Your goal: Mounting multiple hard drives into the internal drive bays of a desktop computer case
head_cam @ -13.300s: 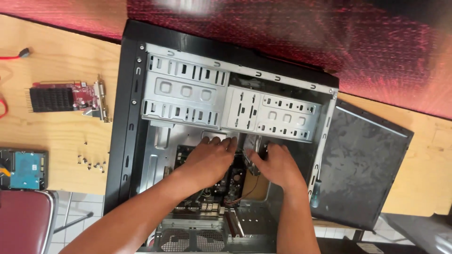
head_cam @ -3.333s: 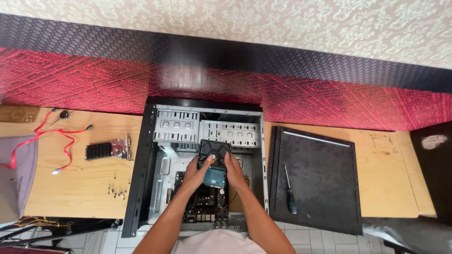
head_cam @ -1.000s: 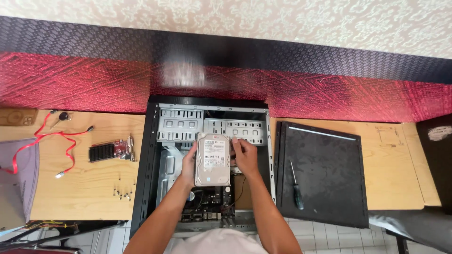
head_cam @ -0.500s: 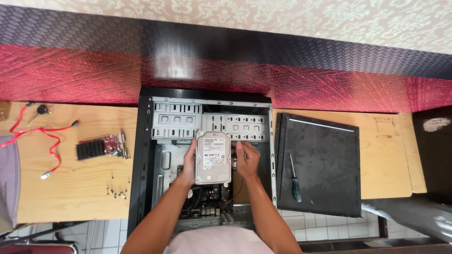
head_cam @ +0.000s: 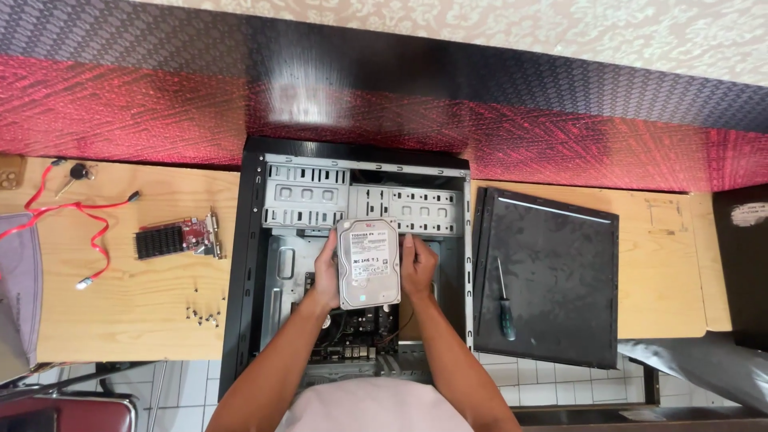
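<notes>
Surface: wooden tabletop [head_cam: 144,312] is bearing an open black computer case [head_cam: 244,264].
Drive: silver rectangular hard drive [head_cam: 368,262] is hovering above the case, label up.
Grip: left hand [head_cam: 326,270] and right hand [head_cam: 418,266] are clasping its long edges.
Handling: probably dense, rigid, shock-sensitive; edges are looking safest.

Hard drive [head_cam: 368,262]: bare metal casing, dull silver, with a matt paper label. Computer case [head_cam: 352,280]: grey sheet metal inside, black painted frame. Right of the case, side panel [head_cam: 552,280]: matt black. Desk [head_cam: 128,296]: pale wood, smooth.
</notes>
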